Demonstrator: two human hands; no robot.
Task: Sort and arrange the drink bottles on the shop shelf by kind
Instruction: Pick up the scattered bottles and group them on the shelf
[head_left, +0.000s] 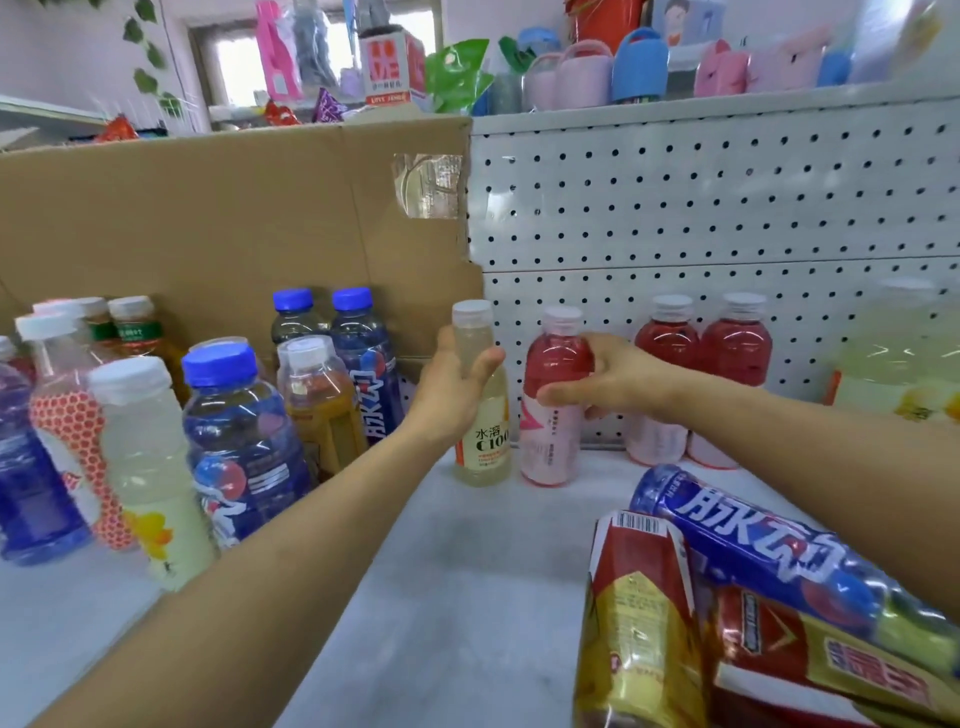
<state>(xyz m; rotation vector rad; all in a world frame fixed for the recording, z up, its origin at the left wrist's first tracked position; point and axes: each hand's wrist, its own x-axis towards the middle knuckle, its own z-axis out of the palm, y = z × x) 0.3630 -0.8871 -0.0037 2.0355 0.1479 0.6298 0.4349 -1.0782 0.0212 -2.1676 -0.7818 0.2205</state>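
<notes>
My left hand (452, 387) grips the neck of a pale yellow C100 bottle (483, 441) standing upright on the white shelf (457, 597). Right beside it, my right hand (618, 379) holds a pink drink bottle (553, 436) around its upper body, also upright. Two more pink bottles (698, 364) stand against the pegboard behind. A mixed cluster of blue, orange and pale yellow bottles (234, 436) fills the left side.
A cardboard sheet (223, 218) stands behind the left cluster. At the front right lie a blue bottle (753, 551) and red-and-gold cartons (639, 623). A pale yellow bottle (904, 358) stands at the far right. The white pegboard (727, 208) backs the shelf.
</notes>
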